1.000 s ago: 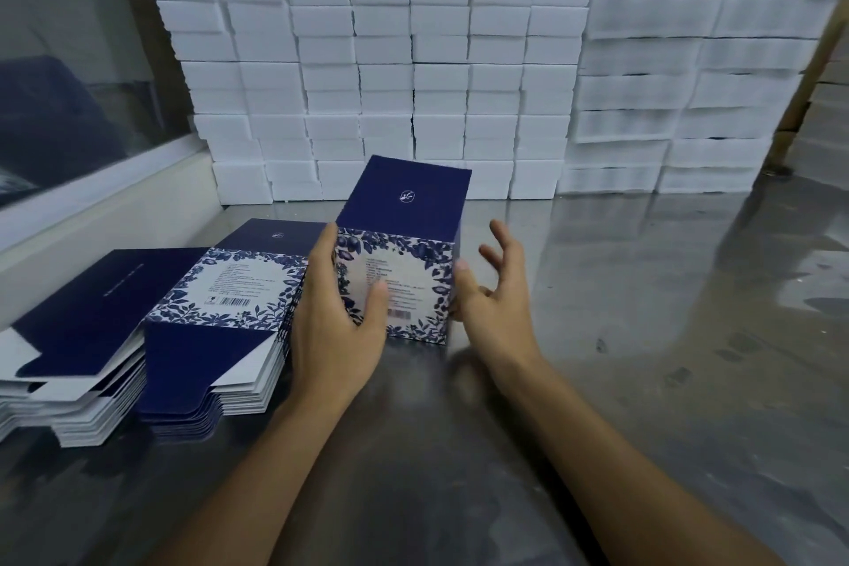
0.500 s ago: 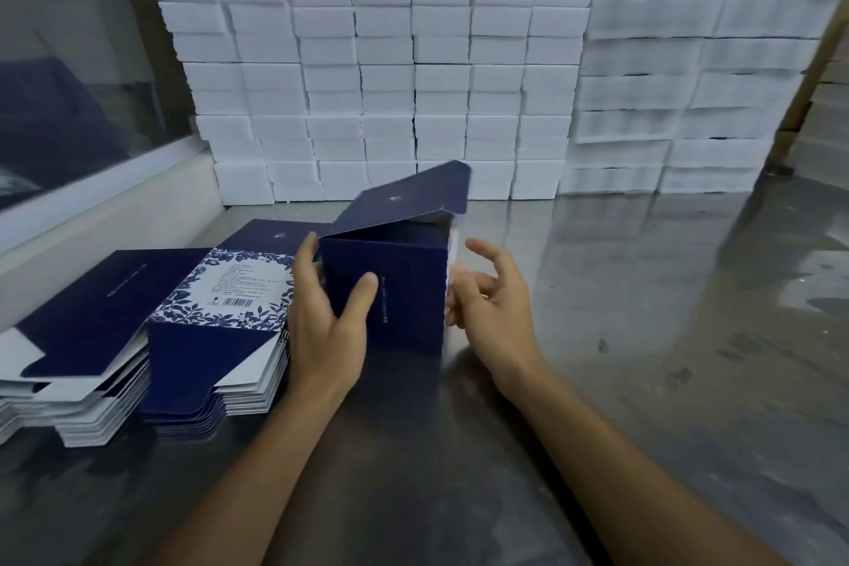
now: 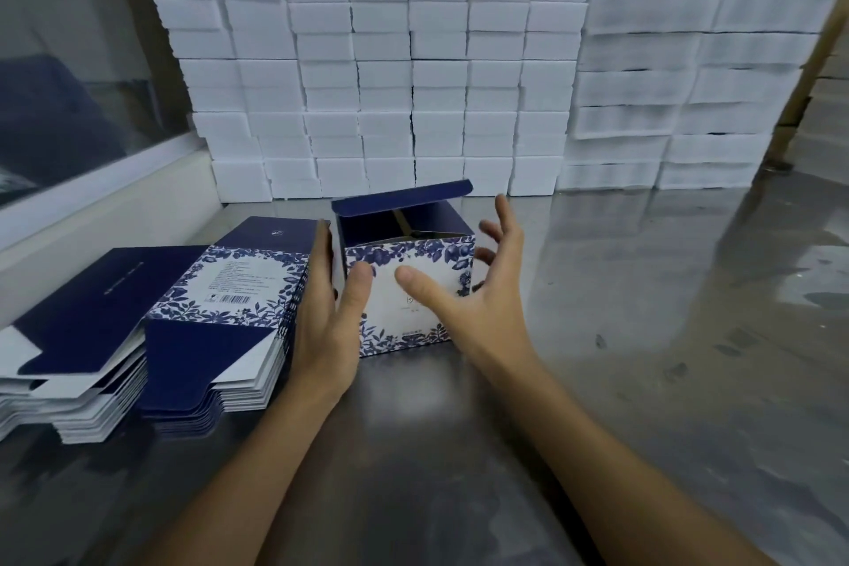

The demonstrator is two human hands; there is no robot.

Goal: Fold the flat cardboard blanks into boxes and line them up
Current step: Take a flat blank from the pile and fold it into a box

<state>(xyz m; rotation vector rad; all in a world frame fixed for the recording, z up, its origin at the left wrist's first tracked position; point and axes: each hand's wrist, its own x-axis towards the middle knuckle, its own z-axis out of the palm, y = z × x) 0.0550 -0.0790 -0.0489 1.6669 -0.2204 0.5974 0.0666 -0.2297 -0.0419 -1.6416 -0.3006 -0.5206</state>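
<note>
- flat blanks [image 3: 220, 313]: two stacks on the table [image 3: 643, 335], left of the hands; thin printed card, judged light and slippery sheet on sheet, best lifted by an edge.
- left hand [image 3: 328, 317]: fingers straight along the left wall of the box, thumb on the front panel; steadying, not clamping.
- box [image 3: 409, 290]: stands on the table between the hands, just right of the nearer stack; floral front panel faces the camera, lid flap [image 3: 404, 196] half raised at the back, top open. Judged light, hollow, stiff at the creases but walls dent under squeeze; take it by opposite side walls near the corners.
- right hand [image 3: 482, 290]: open, fingers spread; thumb on the front panel, fingers round the right side, contact there unclear.
- vs half a second ago: box has turned, plain navy face replaced by floral panel; lid sits lower; right thumb now across the front.
- white blocks [image 3: 413, 60]: stacked along the back.
</note>
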